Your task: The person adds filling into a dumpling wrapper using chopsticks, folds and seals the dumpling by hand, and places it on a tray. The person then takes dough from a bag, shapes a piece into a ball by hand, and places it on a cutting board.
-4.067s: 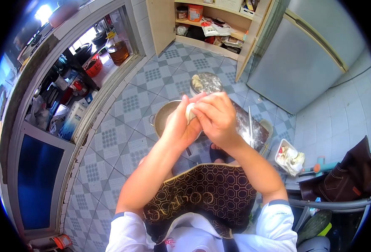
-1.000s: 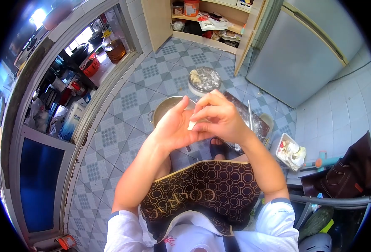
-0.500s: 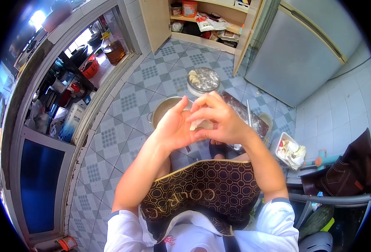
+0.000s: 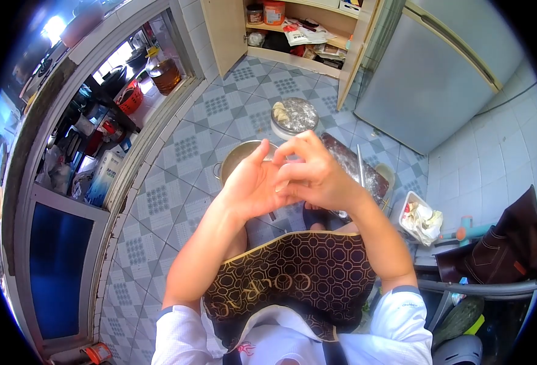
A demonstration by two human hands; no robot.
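My left hand [image 4: 248, 187] is held palm up in front of my apron, thumb stretched out, with its other fingers mostly hidden behind my right hand. Curled over it is my right hand [image 4: 318, 177], its fingertips pinched at the left fingers. Between them is a pale dough wrapper, now almost wholly covered by the fingers. Beyond the hands, a few folded dumplings [image 4: 279, 113] lie on the left side of a floured round tray [image 4: 302, 113]. A metal pot [image 4: 234, 158] sits behind my left hand, partly covered by it.
A floured dark board [image 4: 339, 149] with a rolling pin [image 4: 361, 164] lies beyond my right hand. A white bin [image 4: 409, 222] with crumpled plastic stands to the right. An open cabinet [image 4: 292, 55] and a grey fridge [image 4: 426, 79] are at the back. Left is a window frame [image 4: 141, 143].
My right hand has closed in over my left, its fingers curling more. The dough wrapper that showed between the hands is now mostly hidden.
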